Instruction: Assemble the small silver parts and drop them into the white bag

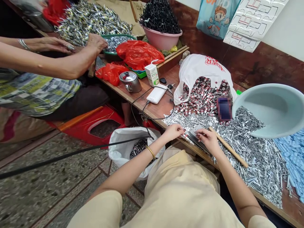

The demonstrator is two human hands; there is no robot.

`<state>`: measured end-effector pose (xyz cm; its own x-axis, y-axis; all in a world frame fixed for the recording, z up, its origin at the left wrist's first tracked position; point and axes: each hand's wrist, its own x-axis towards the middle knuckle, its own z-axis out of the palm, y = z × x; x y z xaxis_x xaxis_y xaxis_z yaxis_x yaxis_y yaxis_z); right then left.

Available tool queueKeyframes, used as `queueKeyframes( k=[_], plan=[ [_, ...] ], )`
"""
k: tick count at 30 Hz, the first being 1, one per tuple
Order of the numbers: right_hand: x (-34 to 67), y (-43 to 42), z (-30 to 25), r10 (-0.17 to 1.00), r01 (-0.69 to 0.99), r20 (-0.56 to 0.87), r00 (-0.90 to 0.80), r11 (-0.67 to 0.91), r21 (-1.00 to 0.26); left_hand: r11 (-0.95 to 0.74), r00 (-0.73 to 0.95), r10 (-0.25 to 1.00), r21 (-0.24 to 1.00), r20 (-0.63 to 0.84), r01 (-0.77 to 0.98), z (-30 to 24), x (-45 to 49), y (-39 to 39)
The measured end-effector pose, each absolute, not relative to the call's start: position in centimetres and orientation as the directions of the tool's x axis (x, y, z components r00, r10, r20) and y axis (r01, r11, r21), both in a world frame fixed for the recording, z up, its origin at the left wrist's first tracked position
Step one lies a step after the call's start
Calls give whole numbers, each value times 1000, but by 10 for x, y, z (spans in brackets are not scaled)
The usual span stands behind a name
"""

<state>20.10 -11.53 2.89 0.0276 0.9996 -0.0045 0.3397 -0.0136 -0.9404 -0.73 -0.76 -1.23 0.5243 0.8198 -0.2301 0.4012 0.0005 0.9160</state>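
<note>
My left hand is at the near edge of the wooden table, its fingers curled and pinched on small silver metal parts that lie spread in a wide heap. My right hand rests just beside it with fingers bent over a dark flat tool and the same metal pieces. What exactly each pinch holds is too small to make out. A wooden stick lies across the heap, next to my right hand.
A white bag of red-and-silver parts, a pale blue basin, blue pieces, a power bank, juice carton and small pot stand on the table. Another person's arms reach over metal heaps at left. A white bag sits on the floor.
</note>
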Motion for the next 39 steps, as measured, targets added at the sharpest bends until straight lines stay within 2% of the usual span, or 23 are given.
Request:
queueKeyframes(
  k=[2, 6, 11, 19, 25, 35, 39],
  plan=[
    [195, -106, 31, 1000, 309, -13, 26, -20, -951, -15, 537, 811, 910, -231, 414, -13, -6, -3],
    [182, -84, 34, 998, 479, 66, -17, 66, -875, -69, 549, 811, 899, -201, 432, -11, -3, 1],
    [173, -75, 27, 996, 582, -26, -81, 26, -813, -127, 546, 818, 868, -183, 481, -9, -2, 1],
    [172, -75, 32, 997, 784, -4, -80, 60, -618, -159, 561, 810, 859, -168, 487, -11, -1, 1],
    [171, -70, 34, 995, 811, -58, -80, 31, -585, -157, 563, 811, 867, -160, 474, -8, -2, 0],
    [167, -73, 32, 999, 825, -23, -33, 14, -566, -158, 550, 824, 876, -138, 456, -9, -2, -3],
    [166, -69, 36, 997, 839, -65, -28, -12, -545, -145, 539, 830, 877, -145, 458, -4, -1, -5]
  ],
)
